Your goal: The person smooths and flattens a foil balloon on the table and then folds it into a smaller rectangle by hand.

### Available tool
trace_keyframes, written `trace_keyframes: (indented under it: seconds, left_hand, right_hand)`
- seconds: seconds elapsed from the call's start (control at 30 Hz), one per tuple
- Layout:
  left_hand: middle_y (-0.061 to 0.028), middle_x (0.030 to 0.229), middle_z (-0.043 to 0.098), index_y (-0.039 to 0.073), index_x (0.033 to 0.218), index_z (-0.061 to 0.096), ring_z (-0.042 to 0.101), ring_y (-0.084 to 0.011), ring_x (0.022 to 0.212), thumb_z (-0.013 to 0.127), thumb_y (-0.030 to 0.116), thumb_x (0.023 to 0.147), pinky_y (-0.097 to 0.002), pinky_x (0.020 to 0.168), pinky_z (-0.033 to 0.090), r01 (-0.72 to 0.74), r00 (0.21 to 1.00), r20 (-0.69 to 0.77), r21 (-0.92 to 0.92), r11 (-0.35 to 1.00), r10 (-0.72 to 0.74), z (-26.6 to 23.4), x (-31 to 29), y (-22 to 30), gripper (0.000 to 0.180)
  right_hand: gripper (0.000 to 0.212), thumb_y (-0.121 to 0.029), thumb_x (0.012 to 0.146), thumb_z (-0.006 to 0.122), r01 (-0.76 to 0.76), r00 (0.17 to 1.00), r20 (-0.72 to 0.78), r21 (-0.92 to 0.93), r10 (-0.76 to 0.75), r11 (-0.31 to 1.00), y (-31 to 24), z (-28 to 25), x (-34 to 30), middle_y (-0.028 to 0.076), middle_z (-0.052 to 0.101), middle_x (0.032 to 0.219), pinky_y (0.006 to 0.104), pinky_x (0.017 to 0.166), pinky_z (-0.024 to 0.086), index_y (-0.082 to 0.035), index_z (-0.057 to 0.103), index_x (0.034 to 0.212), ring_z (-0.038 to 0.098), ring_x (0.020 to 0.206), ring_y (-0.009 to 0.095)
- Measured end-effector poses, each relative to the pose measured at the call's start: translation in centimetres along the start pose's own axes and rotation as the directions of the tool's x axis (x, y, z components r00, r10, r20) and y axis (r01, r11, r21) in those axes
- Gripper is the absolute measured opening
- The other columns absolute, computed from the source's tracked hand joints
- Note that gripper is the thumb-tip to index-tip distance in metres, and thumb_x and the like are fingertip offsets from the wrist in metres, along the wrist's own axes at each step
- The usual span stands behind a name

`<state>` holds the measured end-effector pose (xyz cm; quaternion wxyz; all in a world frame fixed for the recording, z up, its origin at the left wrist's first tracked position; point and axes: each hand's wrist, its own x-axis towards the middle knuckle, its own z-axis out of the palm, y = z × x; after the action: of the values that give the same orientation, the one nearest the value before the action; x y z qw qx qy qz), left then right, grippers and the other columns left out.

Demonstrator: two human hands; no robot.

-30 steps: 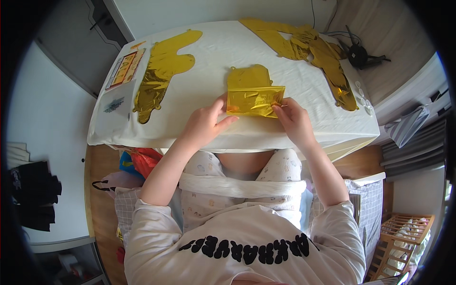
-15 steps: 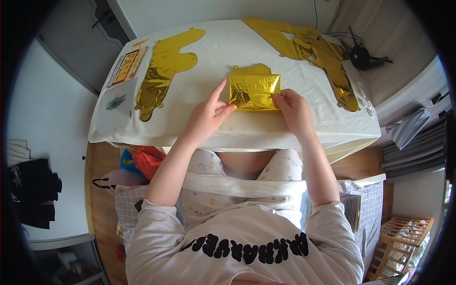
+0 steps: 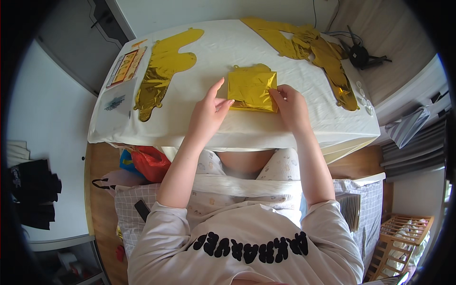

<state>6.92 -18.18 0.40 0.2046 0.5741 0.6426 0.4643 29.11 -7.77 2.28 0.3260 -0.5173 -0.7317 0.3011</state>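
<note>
A gold foil balloon, folded into a flat, roughly square packet, lies on the white-covered table in front of me. A rounded foil part with a small tab shows beyond its far edge. My left hand is at the packet's left edge, thumb and a fingertip at the near corner, with the index finger stretched upward away from the foil. My right hand pinches the packet's right edge between thumb and fingers. Another flat gold balloon lies on the left, and more gold foil lies spread at the far right.
A printed card and a clear bag lie on the table's left side. A black stand-like object with cables stands past the right edge. Small round white pieces lie near that edge. A phone rests on checked fabric beside me.
The packet has turned slightly, and its surface reflects less brightly. My left hand has moved a little to the right and up; more of the phone is visible beside my left arm.
</note>
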Motion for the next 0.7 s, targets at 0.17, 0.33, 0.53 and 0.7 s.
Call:
trace_keyframes:
  seconds: [0.17, 0.33, 0.53, 0.7]
  left_hand:
    - [-0.0123, 0.095, 0.076, 0.008, 0.152, 0.044, 0.073, -0.0216, 0.083, 0.072, 0.016, 0.096, -0.0324, 0.078, 0.056, -0.108, 0.991, -0.079, 0.023, 0.994, 0.109, 0.53, 0.21, -0.16, 0.063]
    - [-0.0117, 0.094, 0.076, 0.007, 0.153, 0.043, 0.072, -0.0197, 0.082, 0.071, 0.014, 0.096, -0.0316, 0.077, 0.057, -0.008, 0.999, -0.036, -0.036, 0.999, 0.006, 0.26, 0.35, 0.35, 0.063]
    - [-0.0065, 0.089, 0.074, 0.008, 0.148, 0.049, 0.063, -0.0116, 0.074, 0.073, 0.016, 0.097, -0.0281, 0.072, 0.051, 0.018, 0.998, -0.055, -0.002, 1.000, -0.018, 0.59, 0.64, 0.29, 0.057]
    - [-0.0073, 0.090, 0.075, 0.007, 0.147, 0.049, 0.065, -0.0131, 0.075, 0.072, 0.016, 0.096, -0.0287, 0.073, 0.052, 0.017, 0.999, -0.052, 0.002, 1.000, -0.017, 0.64, 0.84, 0.37, 0.056]
  right_hand:
    - [0.030, -0.030, 0.099, 0.065, -0.009, 1.000, 0.017, 0.015, 0.009, 1.000, -0.18, -0.03, 0.04, 0.008, 0.070, 0.081, 0.0334, 0.069, 0.049, 0.000, 0.072, 0.103, 0.063, 0.071, 0.018]
    - [0.031, -0.029, 0.100, 0.065, -0.016, 0.999, 0.050, 0.033, 0.015, 0.999, -0.73, -0.18, 0.09, 0.008, 0.067, 0.075, 0.0334, 0.064, 0.047, 0.001, 0.071, 0.098, 0.061, 0.065, 0.017]
    - [0.030, -0.027, 0.099, 0.066, -0.012, 0.998, 0.060, 0.025, 0.010, 1.000, -0.35, -0.04, 0.46, 0.008, 0.067, 0.073, 0.0335, 0.060, 0.046, 0.002, 0.070, 0.095, 0.060, 0.060, 0.017]
    - [0.030, -0.027, 0.099, 0.066, 0.000, 1.000, 0.031, 0.010, 0.000, 1.000, -0.42, 0.09, 0.40, 0.009, 0.067, 0.070, 0.0339, 0.060, 0.046, 0.003, 0.070, 0.096, 0.059, 0.060, 0.017]
